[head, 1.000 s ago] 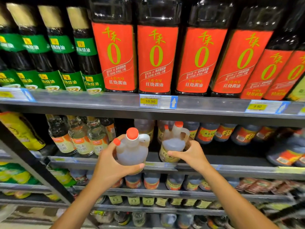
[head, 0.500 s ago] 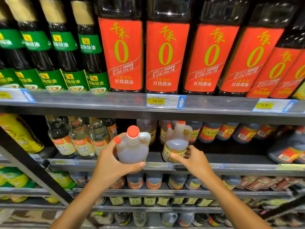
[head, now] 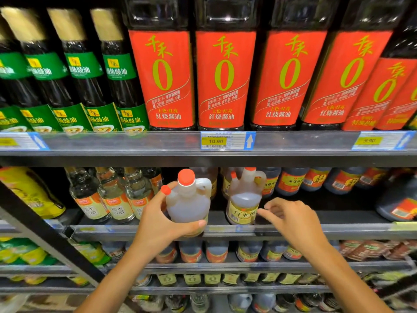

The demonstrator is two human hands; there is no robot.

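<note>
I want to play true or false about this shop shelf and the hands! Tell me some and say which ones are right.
1. The left hand holds a pale jug with an orange cap. True.
2. The right hand grips a jug too. False: its fingers are loose beside the shelf jug, holding nothing.
3. The big bottles up top have red labels. True.
4. The middle price tag reads 5.00. False: it reads 10.90.
5. The shelf jug has a blue label. False: it is yellow.

Held jug [head: 188,203] left of shelved jug [head: 244,201]
</note>
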